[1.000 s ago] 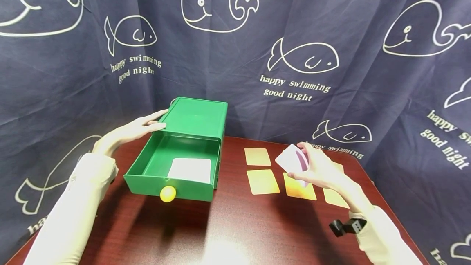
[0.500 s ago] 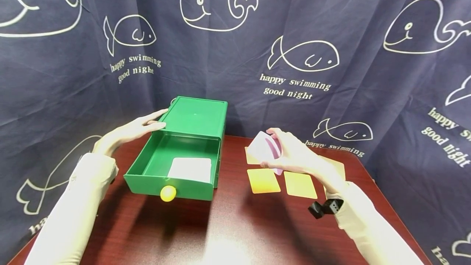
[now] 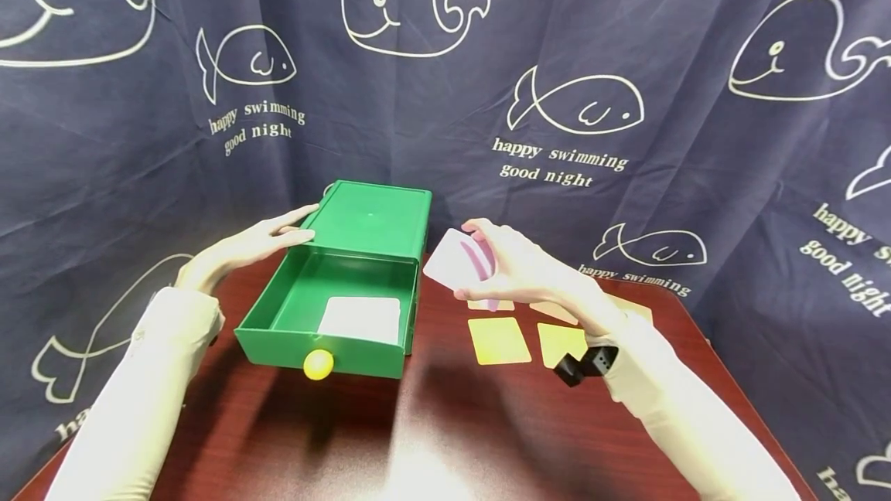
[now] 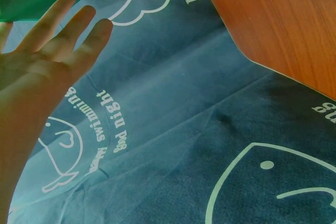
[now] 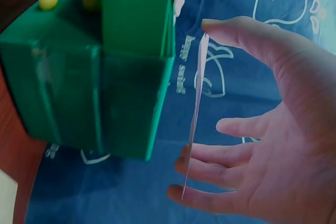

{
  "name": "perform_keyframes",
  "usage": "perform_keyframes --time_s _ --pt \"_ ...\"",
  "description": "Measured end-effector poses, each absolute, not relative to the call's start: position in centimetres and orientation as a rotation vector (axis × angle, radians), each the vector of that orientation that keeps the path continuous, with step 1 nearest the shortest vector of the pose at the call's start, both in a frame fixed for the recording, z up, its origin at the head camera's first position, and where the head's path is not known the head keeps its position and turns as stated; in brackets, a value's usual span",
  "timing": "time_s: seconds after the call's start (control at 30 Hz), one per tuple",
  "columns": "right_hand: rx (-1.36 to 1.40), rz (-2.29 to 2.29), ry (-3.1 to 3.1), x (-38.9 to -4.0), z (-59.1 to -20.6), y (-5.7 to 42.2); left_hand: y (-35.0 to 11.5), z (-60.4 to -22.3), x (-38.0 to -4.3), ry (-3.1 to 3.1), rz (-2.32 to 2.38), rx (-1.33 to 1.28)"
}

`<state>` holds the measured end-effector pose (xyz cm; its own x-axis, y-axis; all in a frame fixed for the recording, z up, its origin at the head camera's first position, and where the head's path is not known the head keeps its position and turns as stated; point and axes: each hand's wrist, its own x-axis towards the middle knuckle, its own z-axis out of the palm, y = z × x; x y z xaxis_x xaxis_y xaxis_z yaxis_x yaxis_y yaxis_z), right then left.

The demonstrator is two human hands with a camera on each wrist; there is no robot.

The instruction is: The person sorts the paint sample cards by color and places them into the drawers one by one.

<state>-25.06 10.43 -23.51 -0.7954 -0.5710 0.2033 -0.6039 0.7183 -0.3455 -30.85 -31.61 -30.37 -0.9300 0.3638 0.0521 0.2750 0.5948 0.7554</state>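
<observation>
A green drawer box (image 3: 369,219) stands on the table with its top drawer (image 3: 267,346) pulled out. A white card (image 3: 360,318) lies in the drawer's front right, behind the round yellow knob (image 3: 318,364). My left hand (image 3: 240,253) rests on the box's left side with fairly straight fingers, which the left wrist view also shows. In my right hand (image 3: 518,265) is a thin pale card (image 3: 448,257), tilted, in the air right of the box. The right wrist view shows this card (image 5: 196,98) edge-on, pinched between thumb and fingertips.
Several yellowish square cards, one a bright yellow card (image 3: 499,341), lie in rows on the reddish-brown table (image 3: 480,447) below the right arm, which partly hides them. A dark blue curtain (image 3: 418,114) with whale and fish drawings hangs behind and beside the table.
My right hand has moved left and slightly up with the pale card, from above the yellowish cards toward the drawer box. My left hand and the drawer have stayed put.
</observation>
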Motion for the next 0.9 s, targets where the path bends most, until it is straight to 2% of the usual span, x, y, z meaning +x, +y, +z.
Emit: perform_keyframes --time_s 0.9 --pt "1.394 0.511 -2.693 -22.8 -23.5 0.1 -31.7 -30.7 -31.3 2.739 1.247 0.593"
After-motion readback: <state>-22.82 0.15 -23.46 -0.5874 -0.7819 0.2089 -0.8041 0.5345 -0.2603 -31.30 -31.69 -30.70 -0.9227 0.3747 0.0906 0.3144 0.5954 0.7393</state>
